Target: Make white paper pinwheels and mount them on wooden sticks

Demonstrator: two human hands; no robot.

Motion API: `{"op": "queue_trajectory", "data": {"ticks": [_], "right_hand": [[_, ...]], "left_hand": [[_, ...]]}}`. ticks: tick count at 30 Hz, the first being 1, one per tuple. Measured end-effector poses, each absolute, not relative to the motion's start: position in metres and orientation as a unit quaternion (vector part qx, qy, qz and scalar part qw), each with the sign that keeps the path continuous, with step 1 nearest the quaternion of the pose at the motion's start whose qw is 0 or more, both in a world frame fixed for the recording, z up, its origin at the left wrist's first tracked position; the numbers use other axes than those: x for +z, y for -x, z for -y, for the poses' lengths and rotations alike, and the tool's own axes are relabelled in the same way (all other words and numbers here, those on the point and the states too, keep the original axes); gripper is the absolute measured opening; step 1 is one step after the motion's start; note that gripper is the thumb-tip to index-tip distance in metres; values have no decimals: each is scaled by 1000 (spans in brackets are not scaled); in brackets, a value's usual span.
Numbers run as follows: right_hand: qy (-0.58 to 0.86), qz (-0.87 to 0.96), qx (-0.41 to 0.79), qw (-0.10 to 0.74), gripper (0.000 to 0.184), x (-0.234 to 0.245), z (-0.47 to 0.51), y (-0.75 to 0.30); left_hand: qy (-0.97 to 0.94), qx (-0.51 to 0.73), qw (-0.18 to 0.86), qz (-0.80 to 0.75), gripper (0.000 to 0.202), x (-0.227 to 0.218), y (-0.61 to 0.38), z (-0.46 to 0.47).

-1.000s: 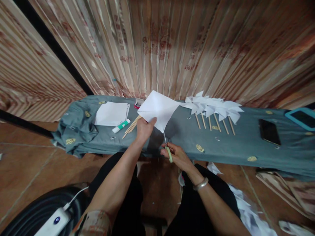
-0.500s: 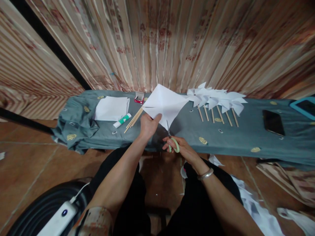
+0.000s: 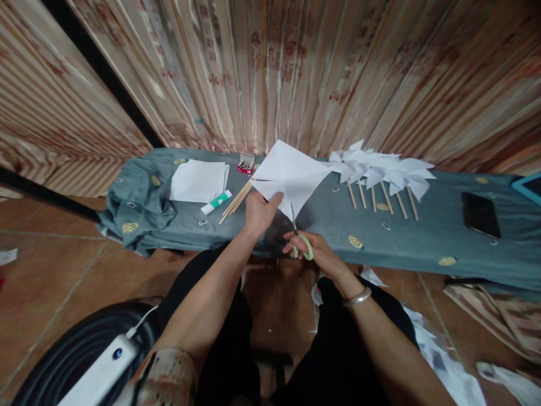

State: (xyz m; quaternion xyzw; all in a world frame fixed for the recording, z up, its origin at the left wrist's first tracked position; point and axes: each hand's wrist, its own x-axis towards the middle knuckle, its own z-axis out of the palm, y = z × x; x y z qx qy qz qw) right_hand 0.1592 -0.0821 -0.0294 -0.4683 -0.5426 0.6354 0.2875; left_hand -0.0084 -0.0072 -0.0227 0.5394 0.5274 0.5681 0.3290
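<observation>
My left hand [image 3: 260, 213] pinches the lower left edge of a white square of paper [image 3: 291, 173], holding it tilted above the bench. My right hand [image 3: 315, 254] grips small scissors with green handles [image 3: 301, 239]; their blades point up at the paper's bottom corner. A short cut shows on the paper's left side. Both hands hover over the front edge of the low bench covered in grey-blue cloth [image 3: 422, 231].
On the bench lie a stack of white paper [image 3: 198, 180], a glue stick [image 3: 216, 202], wooden sticks [image 3: 235, 201], a small red box [image 3: 245, 164], several finished paper pinwheels on sticks [image 3: 382, 172] and a black phone [image 3: 480, 214]. Paper scraps [image 3: 443, 366] litter the floor at right.
The scissors turned in my right hand so their green loops face up, and the blades moved up to the paper's bottom corner. The view shifted slightly.
</observation>
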Motion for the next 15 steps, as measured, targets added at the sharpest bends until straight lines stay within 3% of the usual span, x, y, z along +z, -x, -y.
{"op": "queue_trajectory", "data": {"ticks": [15], "right_hand": [[459,547,632,303,53,-32,83,-161]], "left_hand": [[-531,566,341,-530,12,-22,7,8]]}}
